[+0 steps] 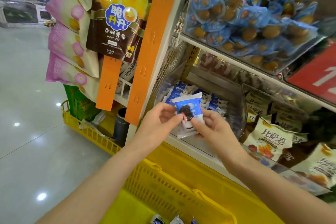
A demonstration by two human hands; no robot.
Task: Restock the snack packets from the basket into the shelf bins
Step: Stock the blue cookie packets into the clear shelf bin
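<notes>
Your left hand point(161, 119) and right hand point(213, 126) both have hold of one blue-and-white packet point(190, 107). The left pinches its left edge between thumb and fingertips. The right curls its fingers round the lower right side, thumb on the front.

The packet stands roughly upright, raised just in front of the clear bin point(240, 111) on the lower shelf, over its front lip and not yet let go. Inside that bin lie stocked packets point(215, 104) of the same kind, a loose layer with the upper part free, so I judge there is room for more.

Below your wrists sits the yellow basket point(163, 183). At the bottom edge of view a few leftover packets point(176, 221) show in it, though most of its inside is out of view. The restocking looks part way done: some stock is in, this one is about to go, and more is left to lift out.

To the right, cream-coloured bags point(269, 138) of another kind fill the next bin.
</notes>
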